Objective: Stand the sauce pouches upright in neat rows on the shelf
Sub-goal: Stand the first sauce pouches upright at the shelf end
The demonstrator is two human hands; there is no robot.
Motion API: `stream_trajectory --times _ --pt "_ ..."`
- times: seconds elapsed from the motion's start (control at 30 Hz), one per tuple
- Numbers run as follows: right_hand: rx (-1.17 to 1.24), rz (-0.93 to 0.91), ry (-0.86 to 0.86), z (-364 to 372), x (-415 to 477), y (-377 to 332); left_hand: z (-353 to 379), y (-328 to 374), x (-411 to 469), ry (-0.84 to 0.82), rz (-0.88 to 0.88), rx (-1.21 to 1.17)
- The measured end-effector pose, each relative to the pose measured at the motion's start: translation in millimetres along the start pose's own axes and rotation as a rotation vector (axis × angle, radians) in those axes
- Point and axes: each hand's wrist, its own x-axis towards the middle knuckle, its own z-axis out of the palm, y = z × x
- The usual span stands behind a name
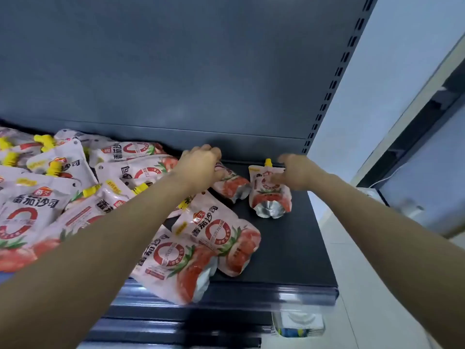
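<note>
Starting the first row at the right end of the shelf (297, 250)

Right of centre, the right hand (299, 176) steadies an upright pouch (270, 191) near the back panel, fingers on its face, though whether they pinch it I cannot tell; the left hand (201, 170) is clamped on a tilted pouch (230, 186) just beside it, which I judge needs righting next. The loose heap (50, 197) at left and two flat pouches (201, 245) at the front edge crowd the row's path
</note>
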Motion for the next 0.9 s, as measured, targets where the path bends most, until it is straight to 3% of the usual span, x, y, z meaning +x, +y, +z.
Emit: stream_trajectory --times 0.27,0.63,0.77,0.9 --pt "-0.060 -0.051 -0.186 8 29 4 19 -4 11 -0.144 -0.260 -0.041" --pt "0.077 0.037 -0.284 10 44 7 20 -12 38 -0.388 -0.389 -0.022" --pt "0.144 0.078 -0.280 10 47 7 22 -9 45 -0.401 -0.439 -0.034" --pt "0.160 0.137 -0.204 12 49 8 21 -11 49 -0.304 -0.447 -0.105"
